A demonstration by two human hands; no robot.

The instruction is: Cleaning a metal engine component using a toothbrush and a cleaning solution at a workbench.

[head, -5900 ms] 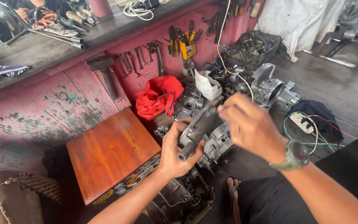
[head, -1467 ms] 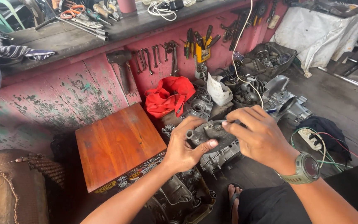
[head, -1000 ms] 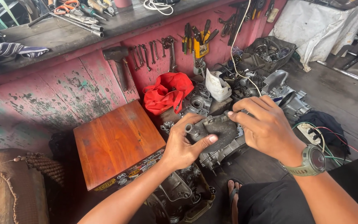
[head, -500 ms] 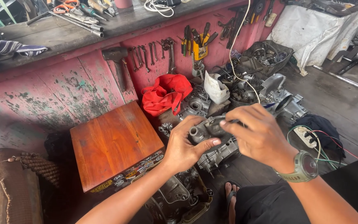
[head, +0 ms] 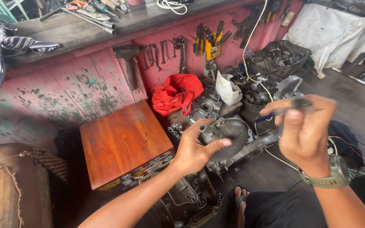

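Engine casing (head: 229,141), right of the wooden box (head: 123,141), sits gripped at its round port by the left hand (head: 195,152), while the right hand (head: 305,131), raised clear, pinches a small dark tool (head: 294,104), probably mid-fitting, needing careful alignment next.

I see a dull grey metal engine part (head: 229,139), a smooth shiny wooden box (head: 125,141), and soft red cloth (head: 176,93)
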